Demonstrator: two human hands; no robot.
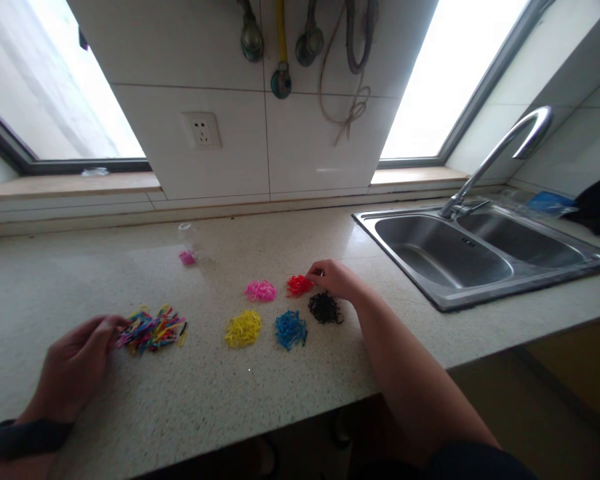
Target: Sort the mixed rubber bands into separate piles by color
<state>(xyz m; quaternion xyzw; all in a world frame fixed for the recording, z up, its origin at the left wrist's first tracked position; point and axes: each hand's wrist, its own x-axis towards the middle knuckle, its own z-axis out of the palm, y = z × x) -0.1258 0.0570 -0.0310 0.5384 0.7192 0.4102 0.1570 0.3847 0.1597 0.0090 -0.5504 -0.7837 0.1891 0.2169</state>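
Small rubber bands lie sorted by colour on the speckled countertop (190, 393). A pink pile (261, 291) and a red pile (299, 285) are farther back; a yellow pile (243, 329), a blue pile (291, 329) and a black pile (325, 308) lie closer. To the left sits a mixed pile of coloured rubber bands (153, 329). At its left edge, my left hand (83, 347) has thumb and fingers pinched together on some bands. Over the red pile's right edge reaches my right hand (330, 277), its fingers closed in a pinch; what is between its fingertips is too small to make out.
Behind the piles, a clear plastic container (187, 233) stands by a small pink item (187, 257). A double steel sink (440, 257) with a tall faucet (500, 157) is at the right. The tiled wall carries a socket (202, 130) and pipe valves (281, 81).
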